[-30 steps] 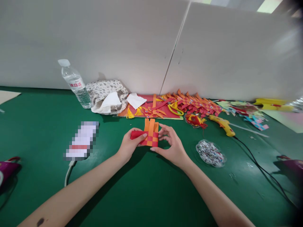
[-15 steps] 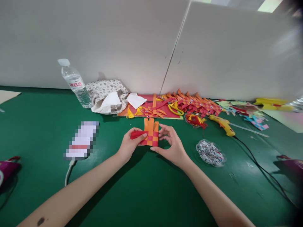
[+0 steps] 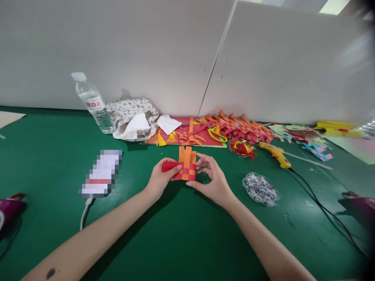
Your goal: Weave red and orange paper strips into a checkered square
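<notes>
A small woven piece of red and orange paper strips [image 3: 188,173] is held above the green table, its orange strip ends standing up and red ends pointing left. My left hand [image 3: 159,177] pinches its left side, thumb in front over the red strips. Curved around the right edge is my right hand [image 3: 212,177]. Its thumb touches the lower right corner and its fingertips rest along the right side, with a gap between thumb and fingers. What the fingertips do behind the paper is hidden.
Behind the hands lie finished red-and-orange woven paper fish [image 3: 246,128], yellow-handled scissors [image 3: 218,136] and a tissue pouch [image 3: 133,117]. A yellow glue gun [image 3: 275,154] with a black cord and a dish of googly eyes [image 3: 260,189] are right. A water bottle [image 3: 93,103] and phone [image 3: 101,173] stand left.
The upright orange strips have shifted slightly and stand more apart at the top. Both hands stay in nearly the same place.
</notes>
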The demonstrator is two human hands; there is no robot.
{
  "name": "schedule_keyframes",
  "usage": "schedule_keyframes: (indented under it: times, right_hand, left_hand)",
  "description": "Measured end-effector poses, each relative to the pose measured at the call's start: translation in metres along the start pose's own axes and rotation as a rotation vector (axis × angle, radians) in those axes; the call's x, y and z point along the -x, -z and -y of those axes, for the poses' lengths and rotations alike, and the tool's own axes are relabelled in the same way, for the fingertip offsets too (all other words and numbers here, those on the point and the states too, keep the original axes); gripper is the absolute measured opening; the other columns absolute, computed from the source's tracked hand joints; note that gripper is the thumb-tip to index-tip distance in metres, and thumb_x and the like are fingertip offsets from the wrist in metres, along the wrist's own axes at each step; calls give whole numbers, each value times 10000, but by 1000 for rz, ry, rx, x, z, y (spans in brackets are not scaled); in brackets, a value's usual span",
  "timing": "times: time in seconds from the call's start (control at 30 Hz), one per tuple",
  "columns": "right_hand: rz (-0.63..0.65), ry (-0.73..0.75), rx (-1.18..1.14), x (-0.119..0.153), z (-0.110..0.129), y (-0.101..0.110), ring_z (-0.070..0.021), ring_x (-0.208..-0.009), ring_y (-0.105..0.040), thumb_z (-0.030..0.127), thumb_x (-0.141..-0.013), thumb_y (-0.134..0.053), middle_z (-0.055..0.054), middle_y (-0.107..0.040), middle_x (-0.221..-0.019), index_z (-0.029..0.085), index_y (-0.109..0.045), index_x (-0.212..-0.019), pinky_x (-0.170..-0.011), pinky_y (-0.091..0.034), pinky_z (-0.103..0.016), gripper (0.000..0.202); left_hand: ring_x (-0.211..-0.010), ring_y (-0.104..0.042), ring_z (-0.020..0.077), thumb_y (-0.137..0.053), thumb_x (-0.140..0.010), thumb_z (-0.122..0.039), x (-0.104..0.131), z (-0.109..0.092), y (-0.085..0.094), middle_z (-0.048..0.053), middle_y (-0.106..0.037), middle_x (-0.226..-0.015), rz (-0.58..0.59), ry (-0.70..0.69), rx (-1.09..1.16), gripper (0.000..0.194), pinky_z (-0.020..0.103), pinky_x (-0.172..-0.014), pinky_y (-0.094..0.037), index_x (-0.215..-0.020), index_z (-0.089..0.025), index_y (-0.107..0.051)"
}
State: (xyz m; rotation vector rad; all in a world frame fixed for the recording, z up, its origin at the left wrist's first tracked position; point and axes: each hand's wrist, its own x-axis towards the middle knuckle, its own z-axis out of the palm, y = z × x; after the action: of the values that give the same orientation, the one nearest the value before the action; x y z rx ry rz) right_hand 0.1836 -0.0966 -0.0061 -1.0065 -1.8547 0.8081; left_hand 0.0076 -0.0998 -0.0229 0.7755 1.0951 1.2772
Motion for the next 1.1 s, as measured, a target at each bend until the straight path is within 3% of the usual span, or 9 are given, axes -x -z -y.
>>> schedule_keyframes:
  times: [0.2, 0.33, 0.43, 0.53, 0.63, 0.77, 0.97, 1.1]
  right_hand:
    - [-48, -33, -65, -1, 4, 2, -201, -920, -551, 318, -634, -770, -52, -501, -1027, 286, -402, -1249, -742, -523, -342, 718]
    - [-178, -213, -191, -5, 3, 6, -159, -779, -578, 420, -734, -665, -38, -536, -938, 238, -422, -1179, -624, -521, -292, 538]
    - [-103, -380, -264, -8, 3, 7, -170, -716, -610, 466, -738, -644, -15, -611, -809, 218, -397, -1206, -574, -520, -293, 584]
    - [-8, -451, -363, -8, 4, 7, -197, -738, -654, 438, -682, -709, -23, -678, -806, 219, -356, -1253, -660, -543, -348, 707]
    - [-25, -455, -415, -7, 5, 7, -216, -772, -675, 382, -615, -770, -40, -704, -864, 233, -344, -1274, -723, -547, -386, 799]
    - [-54, -445, -397, -7, 3, 9, -199, -685, -674, 339, -594, -788, -15, -706, -787, 235, -364, -1276, -647, -550, -345, 810]
    - [57, -473, -394, -9, 5, 12, -178, -632, -657, 317, -596, -784, -4, -702, -727, 212, -401, -1234, -603, -537, -312, 751]
    - [108, -443, -373, -8, 5, 12, -171, -683, -654, 296, -605, -779, -2, -683, -762, 221, -481, -1137, -630, -536, -300, 614]
  left_hand:
    - [-638, -593, 92, -777, -603, -319, 0, 1, 1, -39, -585, -711, 14, -7, 2, 333, 173, -542, -494, -783, -180, -534]
    - [-617, -574, 87, -769, -612, -319, 1, -2, 0, -39, -578, -705, 16, -14, -21, 322, 167, -524, -471, -786, -183, -534]
    - [-612, -562, 87, -762, -616, -321, 2, -5, -2, -37, -575, -701, 26, -53, -70, 299, 173, -532, -457, -764, -181, -544]
    - [-612, -547, 87, -759, -614, -310, 3, -9, -2, -33, -575, -696, 84, -88, -144, 276, 179, -553, -439, -751, -176, -560]
    - [-629, -547, 94, -759, -609, -295, 4, -12, -2, -24, -584, -716, 196, -63, -213, 273, 185, -569, -432, -774, -175, -578]
    - [-642, -556, 106, -747, -616, -283, 4, -17, 0, -13, -589, -734, 294, 22, -284, 273, 194, -563, -441, -806, -177, -581]
    - [-629, -554, 107, -734, -625, -266, 3, -23, 1, -12, -598, -709, 345, 0, -371, 221, 197, -557, -434, -782, -177, -606]
    - [-570, -536, 109, -709, -651, -345, 1, -22, 2, -7, -597, -648, 264, -6, -348, 212, 198, -502, -403, -714, -166, -614]
